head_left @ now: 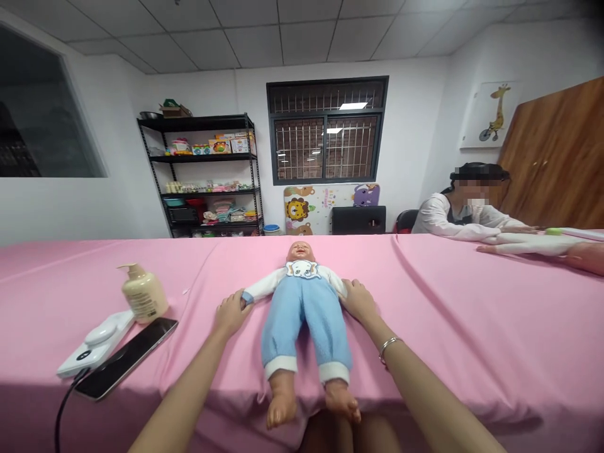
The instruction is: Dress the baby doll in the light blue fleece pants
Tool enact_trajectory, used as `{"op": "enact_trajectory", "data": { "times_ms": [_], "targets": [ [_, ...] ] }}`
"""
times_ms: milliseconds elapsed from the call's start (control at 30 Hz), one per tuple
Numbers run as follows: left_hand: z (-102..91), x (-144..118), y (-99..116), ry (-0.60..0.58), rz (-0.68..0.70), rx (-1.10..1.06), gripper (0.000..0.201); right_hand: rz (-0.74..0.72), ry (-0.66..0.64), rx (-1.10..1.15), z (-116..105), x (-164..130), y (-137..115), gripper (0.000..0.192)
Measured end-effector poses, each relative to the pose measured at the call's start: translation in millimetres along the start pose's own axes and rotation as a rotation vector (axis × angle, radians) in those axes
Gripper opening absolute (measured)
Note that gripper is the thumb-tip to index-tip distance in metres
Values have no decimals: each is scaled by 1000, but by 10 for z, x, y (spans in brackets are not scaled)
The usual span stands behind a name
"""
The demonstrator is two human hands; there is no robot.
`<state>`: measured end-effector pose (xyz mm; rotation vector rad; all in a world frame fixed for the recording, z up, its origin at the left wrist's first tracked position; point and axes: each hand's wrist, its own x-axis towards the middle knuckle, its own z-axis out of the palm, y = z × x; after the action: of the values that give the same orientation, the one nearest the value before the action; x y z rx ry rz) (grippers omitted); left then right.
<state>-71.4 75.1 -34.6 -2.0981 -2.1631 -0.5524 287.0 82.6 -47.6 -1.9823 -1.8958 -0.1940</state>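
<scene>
Fingers of left hand (231,313) curl round soft doll (302,302) cuff; right hand (358,301) fingers grip the other sleeve, pink cloth (448,314) beneath.

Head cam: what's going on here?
A person has a baby doll lying face up on a pink-covered table. Their left hand grips one doll arm, their right hand the other. A lotion bottle and phone sit left. Another person sits far right.

We see both our forearms bare, without sleeves; our right hand (359,301) has a thin silver bangle (389,348) at the wrist, our left hand (231,313) nothing.
</scene>
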Motion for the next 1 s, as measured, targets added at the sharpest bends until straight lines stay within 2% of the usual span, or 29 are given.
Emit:
{"op": "enact_trajectory", "data": {
  "times_ms": [233,467,767,1000],
  "targets": [
    [-41,-19,12,47,2,-35,42,126,122,-50,46,-252,188,52],
    [-52,-86,1,97,41,-110,31,130,159,-24,144,-233,223,53],
    [-77,-87,34,84,7,-113,30,147,178,-9,210,-193,256,50],
    [-22,-58,0,99,-9,-110,31,156,188,-22,269,-154,273,44]
  ]
}}
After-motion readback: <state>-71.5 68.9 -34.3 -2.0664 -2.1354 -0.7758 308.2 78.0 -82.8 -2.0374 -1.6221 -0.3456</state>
